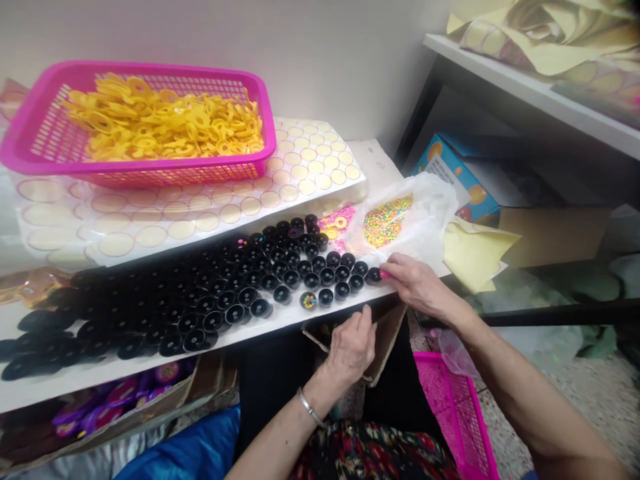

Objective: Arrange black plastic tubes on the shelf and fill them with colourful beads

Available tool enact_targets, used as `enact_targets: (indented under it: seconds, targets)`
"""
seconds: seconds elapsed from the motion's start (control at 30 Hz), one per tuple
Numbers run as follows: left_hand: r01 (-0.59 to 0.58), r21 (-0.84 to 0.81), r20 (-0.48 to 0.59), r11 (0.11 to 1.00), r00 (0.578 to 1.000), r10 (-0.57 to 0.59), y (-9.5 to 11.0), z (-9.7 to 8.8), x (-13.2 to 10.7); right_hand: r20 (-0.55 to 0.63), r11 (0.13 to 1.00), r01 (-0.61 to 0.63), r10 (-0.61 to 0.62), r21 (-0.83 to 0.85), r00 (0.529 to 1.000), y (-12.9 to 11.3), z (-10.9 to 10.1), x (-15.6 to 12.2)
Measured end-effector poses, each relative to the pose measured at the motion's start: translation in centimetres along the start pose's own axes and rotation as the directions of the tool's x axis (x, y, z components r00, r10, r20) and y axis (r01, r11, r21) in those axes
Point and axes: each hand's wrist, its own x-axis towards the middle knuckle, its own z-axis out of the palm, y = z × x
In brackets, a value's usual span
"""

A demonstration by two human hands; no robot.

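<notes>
My right hand is at the right end of the rows of small round black cups. Its thumb and fingers pinch a small pink piece, mostly hidden by the fingertips, right beside the last black cup. My left hand is curled closed just off the table's front edge; whatever its fingers may hold is hidden. Near it, one cup contains colourful beads, while the cups around it look bare inside. A white plastic bag lies open behind my right hand, with multicoloured beads in it.
Pink and yellow pieces lie beside the bag. A pink basket of yellow rings stands on sticker sheets at the back. To the right are a shelf and a cardboard box. Another pink basket is below.
</notes>
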Motion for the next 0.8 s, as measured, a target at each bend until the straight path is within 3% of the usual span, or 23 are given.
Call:
enact_targets:
  seconds: [0.17,0.3,0.43,0.53,0.67,0.73,0.8]
  targets:
    - [0.008,-0.018,-0.132,1.0,0.991,-0.01,-0.5,-1.1,-0.1,0.101,0.948,0.07,-0.041,-0.31,0.994,-1.0,-0.2,0.6]
    - [0.008,-0.035,-0.215,0.999,0.977,-0.015,-1.0,-1.4,-0.1,0.144,0.903,0.094,-0.036,-0.42,0.989,-1.7,-0.6,0.9]
    - [0.04,-0.049,-0.232,0.998,0.971,-0.05,-1.5,-1.3,-0.5,0.129,0.952,0.04,-0.001,-0.304,0.992,-1.3,-1.0,0.9]
    - [0.036,-0.077,-0.2,0.996,0.978,-0.05,-1.5,-1.2,-0.8,0.056,1.0,0.005,-0.004,-0.011,0.998,0.1,-0.8,0.9]
    - [0.017,-0.125,-0.197,0.992,0.98,-0.041,-1.3,-1.1,-0.5,-0.097,0.953,-0.016,0.047,0.303,0.994,2.8,-0.4,2.3]
    - [-0.007,-0.124,-0.182,0.992,0.983,-0.016,-1.0,-0.9,0.0,-0.149,0.974,-0.071,0.105,0.217,0.983,3.9,-0.4,3.8]
    - [-0.045,-0.093,-0.136,0.995,0.99,0.032,-0.7,-0.6,0.7,-0.126,0.984,-0.176,0.172,-0.022,0.977,4.8,-0.4,5.8]
